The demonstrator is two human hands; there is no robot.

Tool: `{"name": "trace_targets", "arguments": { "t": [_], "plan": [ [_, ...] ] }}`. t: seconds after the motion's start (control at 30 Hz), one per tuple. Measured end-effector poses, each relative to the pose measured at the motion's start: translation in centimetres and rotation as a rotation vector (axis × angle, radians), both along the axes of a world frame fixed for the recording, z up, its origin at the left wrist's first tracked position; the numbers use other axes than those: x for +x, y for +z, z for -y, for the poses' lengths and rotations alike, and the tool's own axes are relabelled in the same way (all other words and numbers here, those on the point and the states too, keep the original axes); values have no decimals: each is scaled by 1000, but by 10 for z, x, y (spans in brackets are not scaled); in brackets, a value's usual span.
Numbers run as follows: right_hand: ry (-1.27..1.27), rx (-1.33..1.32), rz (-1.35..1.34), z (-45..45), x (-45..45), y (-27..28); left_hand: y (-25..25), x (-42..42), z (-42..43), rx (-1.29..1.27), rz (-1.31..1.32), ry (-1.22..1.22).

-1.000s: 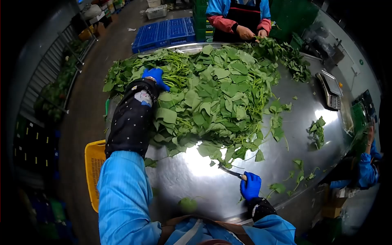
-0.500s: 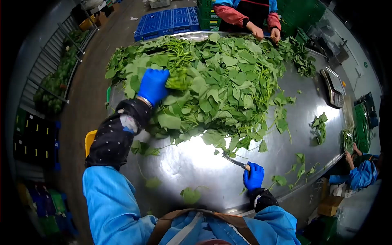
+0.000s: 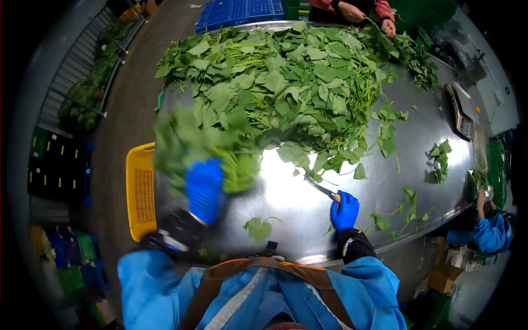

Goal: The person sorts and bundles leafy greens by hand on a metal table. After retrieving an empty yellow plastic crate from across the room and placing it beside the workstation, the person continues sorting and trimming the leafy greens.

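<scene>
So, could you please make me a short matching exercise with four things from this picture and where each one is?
Things:
1. Curved-blade tool
2. Yellow basket
3. Digital scale
4. Motion-blurred bunch of greens

Places:
A. On the right side of the metal table
B. At the left hand
C. In the right hand
D. Beside the table's left edge

Pairs: 1-C, 2-D, 3-A, 4-B
</scene>
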State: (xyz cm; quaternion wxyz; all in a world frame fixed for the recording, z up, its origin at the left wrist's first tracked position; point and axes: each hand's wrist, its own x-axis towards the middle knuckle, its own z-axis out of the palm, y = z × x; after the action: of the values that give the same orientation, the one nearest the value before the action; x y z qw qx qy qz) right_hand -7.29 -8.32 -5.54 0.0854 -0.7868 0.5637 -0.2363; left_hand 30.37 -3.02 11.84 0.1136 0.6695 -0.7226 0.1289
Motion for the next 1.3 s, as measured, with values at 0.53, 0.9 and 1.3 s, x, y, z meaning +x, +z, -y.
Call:
{"name": "trace_targets", "arguments": {
  "t": [0.53,0.9,1.3],
  "plan": [
    [-26,29,-30,-1,1,-2,69,35,159,359,-475,-129],
    [-22,84,-72,11,2,-2,-47,99,396,440,204,182],
    [-29,74,-71,6,4,3,23,110,346,-85,-93,-133]
  ]
}}
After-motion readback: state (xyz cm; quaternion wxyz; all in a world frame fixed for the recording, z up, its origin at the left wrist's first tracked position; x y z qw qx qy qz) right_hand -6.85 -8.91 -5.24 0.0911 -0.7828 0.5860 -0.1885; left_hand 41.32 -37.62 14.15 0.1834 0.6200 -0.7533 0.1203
